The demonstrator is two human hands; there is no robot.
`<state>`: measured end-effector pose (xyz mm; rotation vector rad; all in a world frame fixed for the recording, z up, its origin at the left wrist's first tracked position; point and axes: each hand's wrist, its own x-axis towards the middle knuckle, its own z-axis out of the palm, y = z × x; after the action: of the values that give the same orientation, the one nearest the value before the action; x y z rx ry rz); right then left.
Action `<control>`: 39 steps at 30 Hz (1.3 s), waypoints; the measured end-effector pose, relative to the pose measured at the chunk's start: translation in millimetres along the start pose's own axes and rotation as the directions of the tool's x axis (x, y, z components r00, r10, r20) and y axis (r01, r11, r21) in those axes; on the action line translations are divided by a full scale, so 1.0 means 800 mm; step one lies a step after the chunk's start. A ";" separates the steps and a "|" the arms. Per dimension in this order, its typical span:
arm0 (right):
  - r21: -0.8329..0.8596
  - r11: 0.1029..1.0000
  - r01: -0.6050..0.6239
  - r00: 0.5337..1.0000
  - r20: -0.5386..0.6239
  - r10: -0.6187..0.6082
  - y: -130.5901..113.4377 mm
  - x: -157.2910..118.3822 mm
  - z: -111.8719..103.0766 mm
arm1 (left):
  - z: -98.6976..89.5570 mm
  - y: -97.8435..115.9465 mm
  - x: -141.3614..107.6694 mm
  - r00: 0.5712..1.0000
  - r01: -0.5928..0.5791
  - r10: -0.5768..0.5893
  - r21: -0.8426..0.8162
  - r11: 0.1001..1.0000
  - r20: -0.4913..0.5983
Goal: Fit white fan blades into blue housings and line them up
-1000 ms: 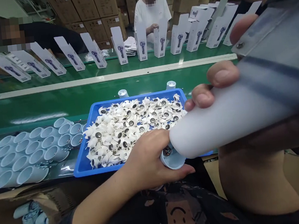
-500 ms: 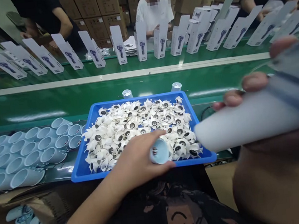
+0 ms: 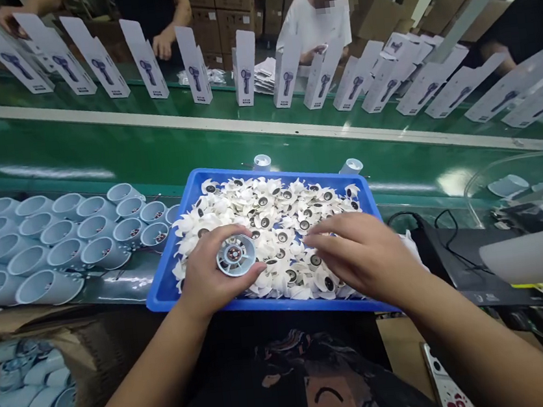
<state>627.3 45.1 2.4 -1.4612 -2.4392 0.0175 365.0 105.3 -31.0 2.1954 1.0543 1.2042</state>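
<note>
In the head view, my left hand [image 3: 205, 273] is wrapped round a light blue fan housing [image 3: 237, 269]. Its round mouth faces me, and a spoked centre with a small copper-coloured part shows inside. My right hand [image 3: 360, 249] reaches over a blue tray [image 3: 273, 302], its fingers stretched towards a heap of white fan blades [image 3: 282, 236] with dark round hubs. The fingertips are at the blades; whether they touch one cannot be made out, and the thumb is mostly hidden.
Rows of light blue housings [image 3: 48, 286] lie left of the tray. Open white boxes [image 3: 245, 69] line the far side of the green belt [image 3: 170, 133]. A white tube [image 3: 537, 256] is at right. A carton [image 3: 80, 356] of blue parts stands lower left. Co-workers are opposite.
My right hand has left the large white tube and come over the blades. The left hand still holds the housing, now turned so its inside shows. The view has shifted and tilted.
</note>
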 end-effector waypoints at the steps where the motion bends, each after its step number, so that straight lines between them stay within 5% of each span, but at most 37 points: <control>1: -0.028 0.999 0.029 0.996 0.083 -0.026 0.001 0.019 0.012 | -0.001 0.000 -0.001 1.000 0.002 -0.002 -0.008 1.000 0.005; 7: -0.206 0.979 -0.005 0.927 0.367 0.082 0.013 0.089 0.066 | -0.006 -0.006 -0.008 1.000 -0.001 0.003 -0.063 0.998 0.022; 16: -0.176 0.984 0.037 0.810 0.582 0.074 -0.008 0.059 0.024 | -0.009 -0.010 -0.007 0.998 -0.039 0.045 -0.131 0.991 0.040; 27: -0.261 0.963 -0.067 0.753 0.620 0.220 -0.029 0.089 0.040 | -0.006 -0.018 -0.018 0.996 0.084 -0.085 -0.179 0.980 0.001; 31: -0.290 0.929 -0.230 0.731 0.578 0.362 -0.022 0.090 0.048 | 0.003 -0.025 -0.016 0.992 0.094 -0.108 -0.192 0.977 -0.064; 35: -0.220 0.882 -0.416 0.763 0.442 0.471 -0.023 0.084 0.043 | 0.003 -0.025 -0.014 0.976 0.001 -0.070 -0.319 0.948 -0.205; 39: 0.152 0.889 -0.432 0.879 0.291 0.378 -0.034 0.065 0.009 | -0.007 -0.008 -0.027 0.974 -0.067 -0.011 -0.334 0.940 -0.225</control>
<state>579.2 77.8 12.6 -1.9391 -2.1698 0.5728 350.3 92.5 -44.0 1.8465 0.8225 1.5473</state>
